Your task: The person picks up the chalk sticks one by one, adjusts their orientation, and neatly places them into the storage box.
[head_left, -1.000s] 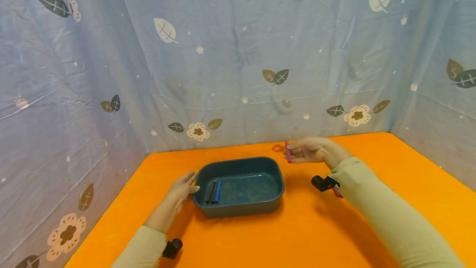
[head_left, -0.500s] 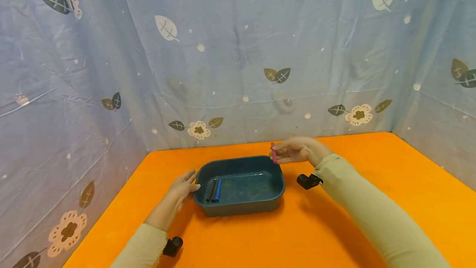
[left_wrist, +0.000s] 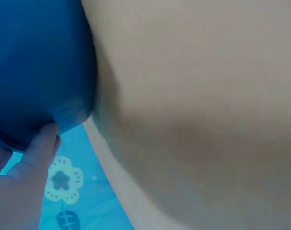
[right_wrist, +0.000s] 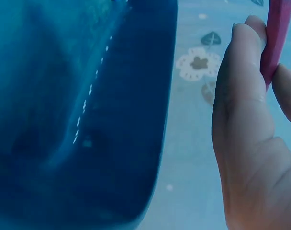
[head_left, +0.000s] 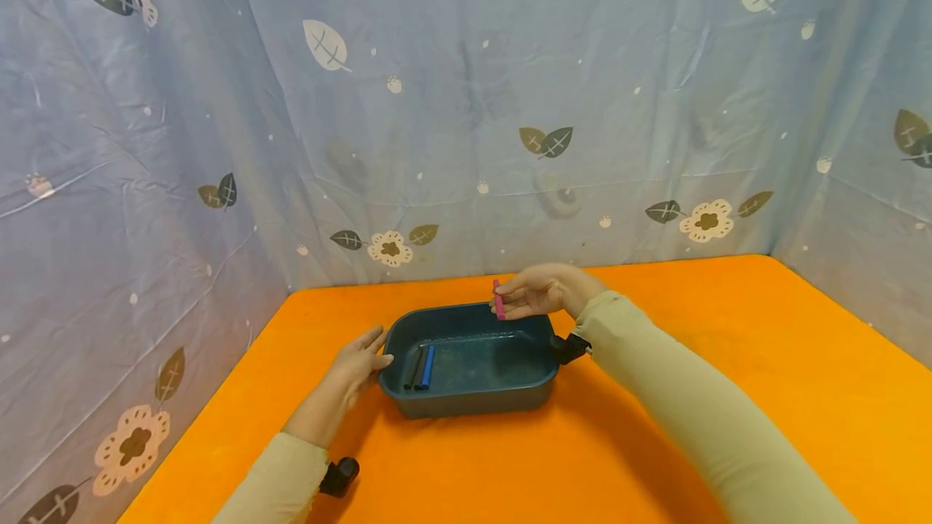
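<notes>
The right hand (head_left: 540, 289) pinches a slim pink rod (head_left: 498, 300), thumb on one side and fingers on the other, the gap between them only as wide as the rod itself; from the head view the rod appears nearly upright, leaning slightly, in front of the far rim of the dark teal, rounded rectangular basin (head_left: 476, 404), right of that rim's middle, and the right wrist view shows hand and rod clear of the basin. The left hand (head_left: 354, 366) is at the basin's left end, its fingers extended rather than clenched and touching the outer wall, with the thumb at the rim. Inside the basin, toward its left end, two slim black rods (head_left: 413, 368) and a slim bright blue rod (head_left: 428, 367) lie side by side. Black wrist cameras (head_left: 339, 477) sit below pale green sleeves (head_left: 677, 395), one near the basin's right end. The basin stands on an orange tabletop (head_left: 728, 306), and behind it hangs a blue-grey curtain (head_left: 451, 103) printed with leaves and flowers.
</notes>
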Action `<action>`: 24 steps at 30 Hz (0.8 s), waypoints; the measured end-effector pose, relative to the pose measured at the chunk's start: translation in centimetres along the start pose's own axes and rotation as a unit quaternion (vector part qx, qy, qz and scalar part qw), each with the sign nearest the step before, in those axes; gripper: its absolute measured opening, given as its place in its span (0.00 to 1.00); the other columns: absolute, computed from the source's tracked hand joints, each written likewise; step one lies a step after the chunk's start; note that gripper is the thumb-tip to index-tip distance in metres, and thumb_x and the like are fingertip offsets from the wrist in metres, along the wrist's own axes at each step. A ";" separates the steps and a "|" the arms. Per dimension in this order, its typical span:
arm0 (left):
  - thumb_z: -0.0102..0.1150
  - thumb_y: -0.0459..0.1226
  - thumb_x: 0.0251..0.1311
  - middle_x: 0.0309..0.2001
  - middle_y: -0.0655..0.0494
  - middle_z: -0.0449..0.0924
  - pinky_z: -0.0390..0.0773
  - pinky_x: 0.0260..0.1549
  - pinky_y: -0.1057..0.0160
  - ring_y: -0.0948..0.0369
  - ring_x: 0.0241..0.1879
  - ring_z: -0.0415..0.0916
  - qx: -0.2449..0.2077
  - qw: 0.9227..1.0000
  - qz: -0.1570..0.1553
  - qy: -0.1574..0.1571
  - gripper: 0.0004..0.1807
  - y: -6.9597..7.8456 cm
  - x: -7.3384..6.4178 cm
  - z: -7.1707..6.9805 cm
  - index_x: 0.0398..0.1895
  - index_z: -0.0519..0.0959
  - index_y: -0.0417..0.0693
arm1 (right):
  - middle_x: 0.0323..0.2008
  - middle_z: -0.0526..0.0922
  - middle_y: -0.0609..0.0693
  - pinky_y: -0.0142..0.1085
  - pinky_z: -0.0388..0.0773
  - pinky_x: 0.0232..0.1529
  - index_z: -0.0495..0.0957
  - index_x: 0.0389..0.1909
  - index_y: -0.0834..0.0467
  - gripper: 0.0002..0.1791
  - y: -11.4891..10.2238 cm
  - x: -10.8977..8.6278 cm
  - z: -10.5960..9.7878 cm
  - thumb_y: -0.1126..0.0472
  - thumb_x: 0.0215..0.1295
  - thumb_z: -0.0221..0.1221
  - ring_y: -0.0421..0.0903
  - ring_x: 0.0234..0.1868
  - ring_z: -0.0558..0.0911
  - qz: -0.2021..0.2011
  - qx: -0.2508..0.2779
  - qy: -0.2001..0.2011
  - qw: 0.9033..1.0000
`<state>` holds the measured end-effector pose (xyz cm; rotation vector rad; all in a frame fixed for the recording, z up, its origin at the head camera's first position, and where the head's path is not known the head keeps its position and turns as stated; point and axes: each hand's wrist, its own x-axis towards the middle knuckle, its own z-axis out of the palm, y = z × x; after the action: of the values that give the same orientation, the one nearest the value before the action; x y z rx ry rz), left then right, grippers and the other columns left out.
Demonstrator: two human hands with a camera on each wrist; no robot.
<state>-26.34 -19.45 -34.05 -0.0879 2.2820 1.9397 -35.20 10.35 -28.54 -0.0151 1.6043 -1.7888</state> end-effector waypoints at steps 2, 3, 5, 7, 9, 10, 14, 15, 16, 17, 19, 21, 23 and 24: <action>0.45 0.23 0.70 0.75 0.36 0.43 0.75 0.43 0.64 0.44 0.66 0.61 -0.002 1.000 -0.001 -0.001 0.36 0.1 0.1 0.0 0.76 0.42 0.33 | 0.70 0.60 0.67 0.42 0.64 0.63 0.68 0.47 0.65 0.06 -0.2 0.4 0.6 0.68 0.76 0.45 0.50 0.45 0.77 0.002 -0.005 0.000 1.000; 0.45 0.23 0.69 0.75 0.36 0.43 0.75 0.44 0.64 0.43 0.66 0.60 -0.001 1.000 -0.003 -0.001 0.36 0.1 0.1 0.0 0.76 0.42 0.33 | 0.69 0.61 0.67 0.43 0.63 0.64 0.68 0.47 0.65 0.06 -0.2 0.6 0.9 0.67 0.76 0.45 0.51 0.47 0.77 0.002 -0.008 0.000 1.000; 0.45 0.23 0.69 0.75 0.35 0.43 0.75 0.46 0.62 0.42 0.67 0.59 0.001 1.000 -0.004 -0.004 0.36 0.1 0.2 -0.1 0.76 0.41 0.33 | 0.66 0.65 0.66 0.43 0.63 0.64 0.68 0.48 0.65 0.07 -0.4 1.0 1.4 0.68 0.75 0.45 0.52 0.50 0.75 0.002 -0.014 0.000 1.000; 0.44 0.23 0.70 0.75 0.35 0.43 0.75 0.47 0.61 0.41 0.67 0.58 0.004 1.000 -0.004 -0.008 0.36 0.1 0.2 -0.1 0.76 0.41 0.33 | 0.62 0.68 0.65 0.43 0.63 0.64 0.68 0.47 0.66 0.06 -0.5 1.3 1.9 0.68 0.75 0.45 0.53 0.52 0.74 0.003 -0.019 0.000 1.000; 0.44 0.23 0.70 0.75 0.35 0.42 0.75 0.45 0.63 0.41 0.67 0.58 0.006 1.000 -0.004 -0.009 0.36 0.2 0.2 -0.1 0.76 0.40 0.33 | 0.61 0.69 0.65 0.44 0.63 0.64 0.68 0.46 0.66 0.06 -0.5 1.7 2.4 0.69 0.75 0.45 0.54 0.54 0.73 0.006 -0.021 -0.002 1.000; 0.44 0.23 0.70 0.75 0.35 0.42 0.75 0.44 0.64 0.41 0.67 0.59 0.006 1.000 -0.005 -0.010 0.36 0.3 0.2 -0.1 0.76 0.40 0.33 | 0.61 0.69 0.65 0.44 0.63 0.64 0.68 0.47 0.66 0.06 -0.5 1.9 2.6 0.69 0.75 0.45 0.55 0.55 0.73 0.008 -0.021 -0.001 1.000; 0.44 0.23 0.70 0.75 0.35 0.42 0.75 0.45 0.63 0.42 0.66 0.60 0.005 1.000 -0.006 -0.008 0.36 0.4 0.2 -0.2 0.76 0.40 0.33 | 0.66 0.65 0.67 0.44 0.64 0.64 0.65 0.60 0.71 0.16 -0.5 2.8 3.5 0.69 0.75 0.46 0.56 0.58 0.72 0.018 -0.022 -0.004 1.000; 0.44 0.23 0.70 0.75 0.36 0.43 0.74 0.48 0.61 0.42 0.66 0.60 0.004 1.000 -0.006 -0.007 0.36 0.4 0.2 -0.2 0.76 0.40 0.33 | 0.67 0.65 0.67 0.44 0.65 0.63 0.63 0.63 0.72 0.19 -0.4 3.1 3.8 0.69 0.75 0.46 0.55 0.57 0.73 0.019 -0.025 -0.003 1.000; 0.44 0.23 0.70 0.75 0.36 0.43 0.73 0.51 0.59 0.42 0.67 0.59 0.003 1.000 -0.006 -0.007 0.36 0.5 0.2 -0.2 0.76 0.41 0.33 | 0.67 0.65 0.67 0.44 0.66 0.63 0.62 0.65 0.72 0.21 -0.3 3.4 4.0 0.69 0.75 0.46 0.55 0.55 0.74 0.022 -0.032 -0.004 0.999; 0.44 0.23 0.70 0.75 0.36 0.43 0.72 0.54 0.56 0.42 0.68 0.58 0.003 1.000 -0.006 -0.007 0.36 0.5 0.2 -0.3 0.76 0.41 0.33 | 0.67 0.65 0.66 0.43 0.67 0.62 0.61 0.67 0.72 0.23 -0.2 3.7 4.2 0.68 0.75 0.46 0.53 0.52 0.76 0.025 -0.043 -0.005 0.999; 0.43 0.22 0.69 0.75 0.35 0.43 0.68 0.59 0.51 0.41 0.69 0.55 0.002 1.000 -0.005 -0.007 0.36 0.4 0.2 -0.3 0.76 0.41 0.32 | 0.66 0.67 0.66 0.41 0.72 0.58 0.62 0.67 0.72 0.23 0.1 4.3 4.6 0.67 0.75 0.48 0.51 0.44 0.79 0.033 -0.065 -0.002 0.997; 0.43 0.22 0.69 0.75 0.35 0.43 0.64 0.62 0.47 0.41 0.70 0.52 -0.004 1.000 -0.004 -0.006 0.36 0.2 0.2 -0.3 0.75 0.41 0.31 | 0.61 0.74 0.65 0.41 0.76 0.54 0.66 0.64 0.72 0.22 0.5 4.8 4.9 0.67 0.74 0.49 0.49 0.37 0.80 0.042 -0.091 0.005 0.995; 0.43 0.22 0.69 0.75 0.34 0.42 0.62 0.63 0.46 0.41 0.70 0.51 -0.007 1.000 -0.004 -0.008 0.36 0.1 0.2 -0.2 0.75 0.41 0.31 | 0.51 0.80 0.64 0.40 0.77 0.52 0.72 0.58 0.71 0.17 0.9 5.4 5.3 0.67 0.73 0.51 0.47 0.32 0.79 0.053 -0.114 0.011 0.992; 0.43 0.22 0.69 0.75 0.34 0.43 0.62 0.63 0.46 0.41 0.70 0.51 -0.008 1.000 -0.003 -0.007 0.36 0.1 0.3 -0.2 0.75 0.41 0.31 | 0.46 0.82 0.62 0.41 0.77 0.53 0.74 0.53 0.71 0.14 1.0 5.6 5.5 0.67 0.72 0.52 0.48 0.31 0.79 0.057 -0.120 0.016 0.991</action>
<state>-26.63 -19.59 -34.00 -0.0824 2.2550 1.9505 -36.32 2.82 -30.69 -0.0069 1.7979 -1.5099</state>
